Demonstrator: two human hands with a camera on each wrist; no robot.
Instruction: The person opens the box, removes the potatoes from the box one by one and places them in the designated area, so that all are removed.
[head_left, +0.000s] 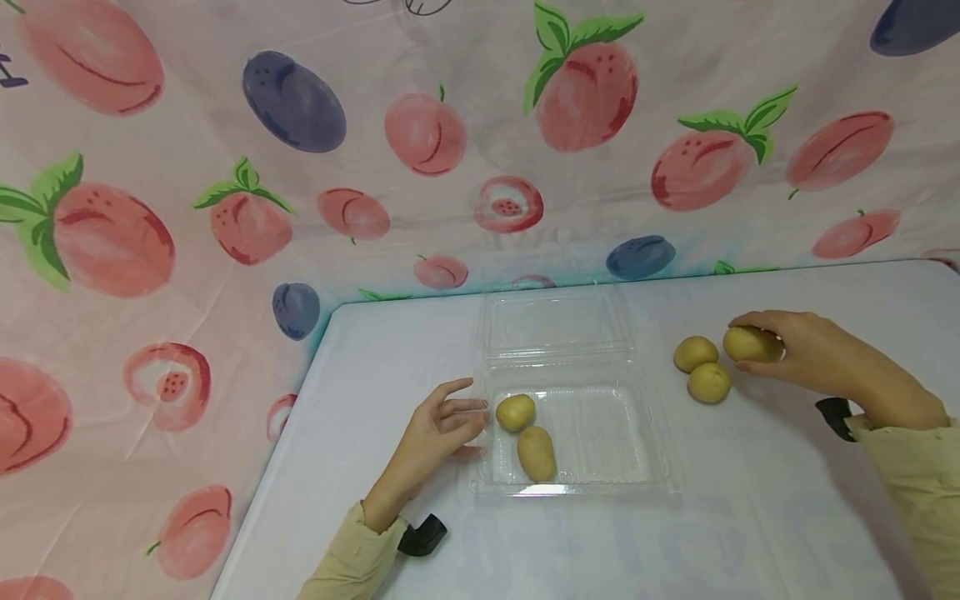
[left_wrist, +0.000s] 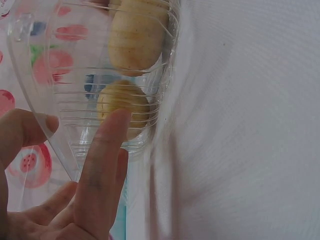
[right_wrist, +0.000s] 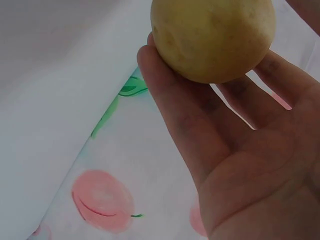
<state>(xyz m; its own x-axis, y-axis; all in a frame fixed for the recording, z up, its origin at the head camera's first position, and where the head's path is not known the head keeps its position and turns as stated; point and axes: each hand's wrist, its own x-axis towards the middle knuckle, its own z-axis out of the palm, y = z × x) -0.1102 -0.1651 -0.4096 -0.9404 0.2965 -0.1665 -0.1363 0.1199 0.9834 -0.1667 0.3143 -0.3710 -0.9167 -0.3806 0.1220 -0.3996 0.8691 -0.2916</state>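
My right hand (head_left: 813, 350) grips a yellow potato (head_left: 752, 343) between thumb and fingers at the right of the table; in the right wrist view the potato (right_wrist: 212, 37) rests against the fingers. Just left of it, two more potatoes, an upper one (head_left: 696, 354) and a lower one (head_left: 708, 382), lie touching. A clear plastic clamshell box (head_left: 600, 433) lies with its lid raised back. Inside, at its left side, are a round potato (head_left: 515, 412) and a longer potato (head_left: 536, 454). My left hand (head_left: 435, 433), fingers loosely extended, is at the box's left wall, a fingertip (left_wrist: 117, 122) against its ribbed side.
The clear lid (head_left: 555, 323) lies toward the back of the white table (head_left: 750, 517). A fruit-print cloth (head_left: 465, 67) hangs behind and to the left. Dark wrist straps show below both hands.
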